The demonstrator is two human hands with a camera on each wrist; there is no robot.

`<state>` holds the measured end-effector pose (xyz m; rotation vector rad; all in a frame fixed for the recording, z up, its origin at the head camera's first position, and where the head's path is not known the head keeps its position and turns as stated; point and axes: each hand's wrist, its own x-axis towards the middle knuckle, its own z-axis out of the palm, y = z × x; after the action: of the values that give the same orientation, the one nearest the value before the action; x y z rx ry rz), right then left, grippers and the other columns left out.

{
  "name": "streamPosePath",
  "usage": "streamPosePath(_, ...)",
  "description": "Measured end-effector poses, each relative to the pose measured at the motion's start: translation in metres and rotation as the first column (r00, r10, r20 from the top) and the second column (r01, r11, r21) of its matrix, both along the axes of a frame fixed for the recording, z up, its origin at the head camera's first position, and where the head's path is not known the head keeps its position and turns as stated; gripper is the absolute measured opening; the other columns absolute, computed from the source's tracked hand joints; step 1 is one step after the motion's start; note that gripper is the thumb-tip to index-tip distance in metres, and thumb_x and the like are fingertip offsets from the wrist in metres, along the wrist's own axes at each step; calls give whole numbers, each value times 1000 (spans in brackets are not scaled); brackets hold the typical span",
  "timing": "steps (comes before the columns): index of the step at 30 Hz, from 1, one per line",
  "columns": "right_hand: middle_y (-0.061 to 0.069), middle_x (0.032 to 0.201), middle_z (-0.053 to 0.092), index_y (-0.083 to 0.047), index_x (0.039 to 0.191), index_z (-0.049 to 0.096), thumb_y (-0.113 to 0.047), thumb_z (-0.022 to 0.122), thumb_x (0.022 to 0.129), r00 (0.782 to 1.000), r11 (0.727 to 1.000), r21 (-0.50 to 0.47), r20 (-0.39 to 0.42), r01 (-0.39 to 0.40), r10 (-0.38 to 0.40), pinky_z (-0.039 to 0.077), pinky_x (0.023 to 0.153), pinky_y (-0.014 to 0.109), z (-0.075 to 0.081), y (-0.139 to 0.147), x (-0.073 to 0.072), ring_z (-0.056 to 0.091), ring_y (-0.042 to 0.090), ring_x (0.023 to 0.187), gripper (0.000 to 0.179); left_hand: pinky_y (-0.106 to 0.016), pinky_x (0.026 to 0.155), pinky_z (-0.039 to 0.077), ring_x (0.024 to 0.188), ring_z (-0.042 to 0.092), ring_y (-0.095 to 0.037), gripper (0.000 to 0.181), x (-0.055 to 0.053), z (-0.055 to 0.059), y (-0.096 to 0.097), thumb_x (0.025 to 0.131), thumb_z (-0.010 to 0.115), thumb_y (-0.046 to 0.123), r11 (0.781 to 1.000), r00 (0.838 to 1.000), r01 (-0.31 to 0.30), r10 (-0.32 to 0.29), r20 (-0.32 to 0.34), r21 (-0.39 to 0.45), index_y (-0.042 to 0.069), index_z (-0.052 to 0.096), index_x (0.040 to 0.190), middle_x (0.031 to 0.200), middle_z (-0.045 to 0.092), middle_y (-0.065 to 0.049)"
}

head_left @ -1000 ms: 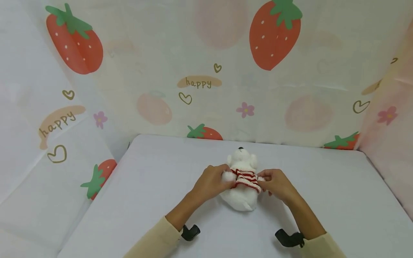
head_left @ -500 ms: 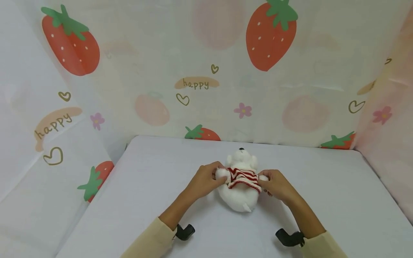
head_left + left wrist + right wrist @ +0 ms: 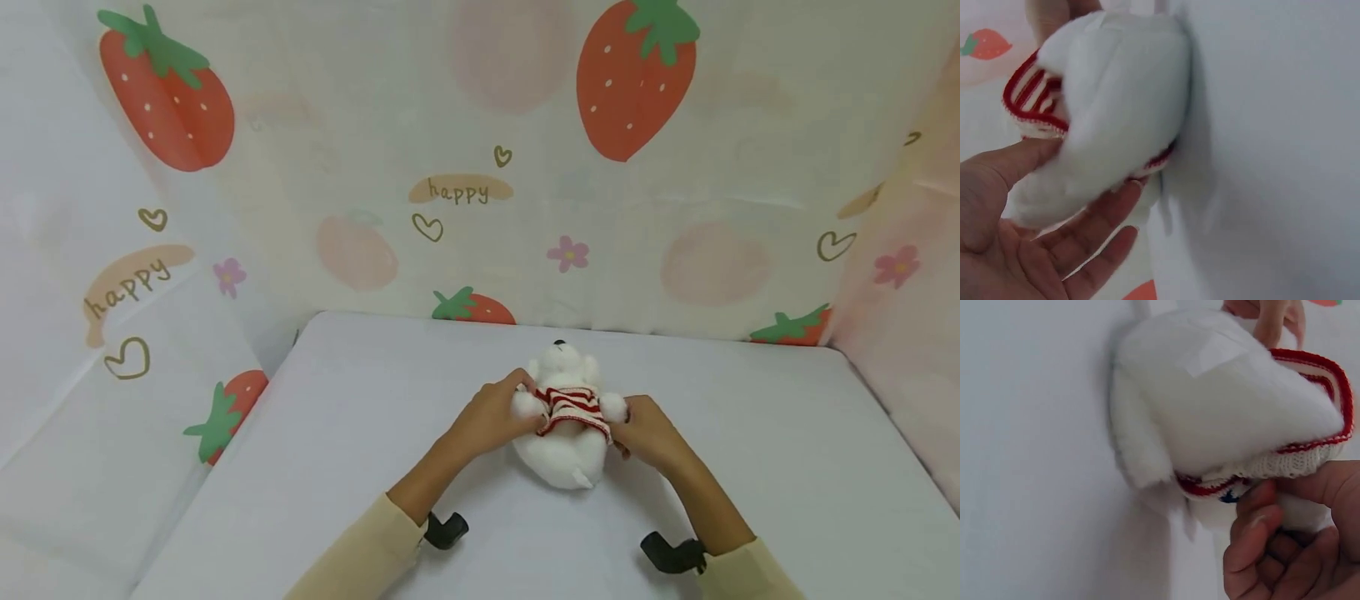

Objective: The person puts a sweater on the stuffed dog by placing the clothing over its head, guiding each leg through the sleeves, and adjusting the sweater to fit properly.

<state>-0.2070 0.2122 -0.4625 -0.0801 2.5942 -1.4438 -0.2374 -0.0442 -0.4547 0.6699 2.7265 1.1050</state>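
A white plush bear (image 3: 558, 462) lies belly down on the white table (image 3: 360, 500), its black nose pointing to the far edge. It wears a red-and-white striped knit sweater (image 3: 573, 404). My left hand (image 3: 491, 417) holds the bear's left-side arm, with the thumb by the sweater hem and the fingers underneath in the left wrist view. At the other side, my right hand (image 3: 648, 429) pinches the sweater's ribbed edge between thumb and curled fingers, as the right wrist view shows. The bear's right-side paw (image 3: 613, 407) sticks out just above that hand.
Behind the table hangs a cloth wall (image 3: 540, 200) printed with strawberries, and a similar cloth (image 3: 60, 467) covers the left side. Each wrist carries a black camera mount, one on the left (image 3: 446, 531) and one on the right (image 3: 671, 552).
My left hand shifted outward with the bear's arm, then came back in. My right hand slid from the right-side paw to the sweater edge below it, leaving the paw exposed.
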Motion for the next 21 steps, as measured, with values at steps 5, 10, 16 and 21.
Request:
streamPosePath(5,7,76,64,9,102,63,-1,59,91,993,988,-120,56,-99,107,56,61,35,1,10,1,62,21,68,15,-35,73,54,87,64,-18,39,-6,3,-12,99,64,46,993,991,19,-35,127,118,20,60,128,111,68,-6)
streamPosePath(10,9,90,68,13,117,62,1,49,95,980,957,-274,140,-101,143,57,71,36,-1,25,3,65,26,87,28,-38,82,59,83,70,-18,31,-15,-5,-17,110,44,22,896,952,-20,-118,282,443,3,62,127,111,68,-16)
streamPosePath(16,12,104,72,10,123,63,-7,57,100,998,961,-270,46,54,-44,59,73,34,-2,27,1,68,16,85,29,-36,77,60,78,72,-17,26,-25,-17,-12,105,51,6,845,917,-108,-120,382,524,0,65,125,91,74,-12)
streamPosePath(21,19,124,68,1,127,66,-7,62,99,996,977,-213,-88,9,-28,59,75,33,1,28,-7,67,12,96,30,-35,75,60,80,71,-17,31,-37,-23,-10,100,52,0,865,893,-68,-169,417,498,1,67,126,77,72,-10)
